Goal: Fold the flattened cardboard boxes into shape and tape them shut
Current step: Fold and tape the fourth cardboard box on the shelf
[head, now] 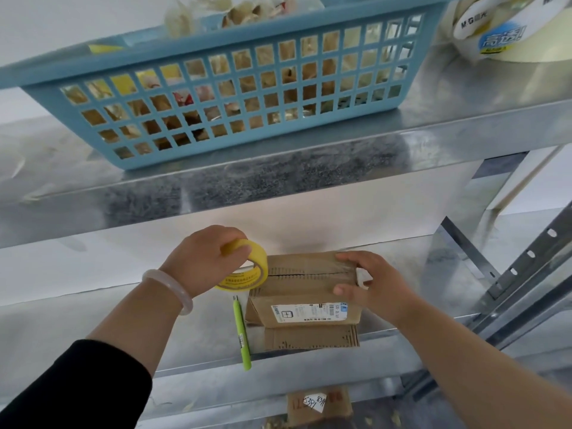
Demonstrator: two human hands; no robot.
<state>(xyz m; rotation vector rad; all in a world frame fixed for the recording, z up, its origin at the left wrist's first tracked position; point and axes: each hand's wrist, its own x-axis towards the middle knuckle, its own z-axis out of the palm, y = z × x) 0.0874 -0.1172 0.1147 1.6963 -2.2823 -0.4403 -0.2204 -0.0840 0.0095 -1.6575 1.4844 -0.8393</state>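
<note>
A small brown cardboard box (305, 292) stands on the middle metal shelf (93, 329), its top flaps closed and a white shipping label on its near side. A flap juts out below it over the shelf's front edge. My left hand (204, 261) grips a yellow tape roll (247, 267) against the box's left end. My right hand (371, 283) presses on the box's right end, fingers spread over the top seam and the near side. A clear strip of tape seems to lie along the top seam.
A green utility knife (241, 332) lies left of the box, overhanging the shelf edge. A blue plastic basket (235, 88) full of wrapped items sits on the upper shelf, with big tape rolls (507, 29) at its right. Another cardboard piece (318, 404) lies below. A slotted upright (526, 267) stands at right.
</note>
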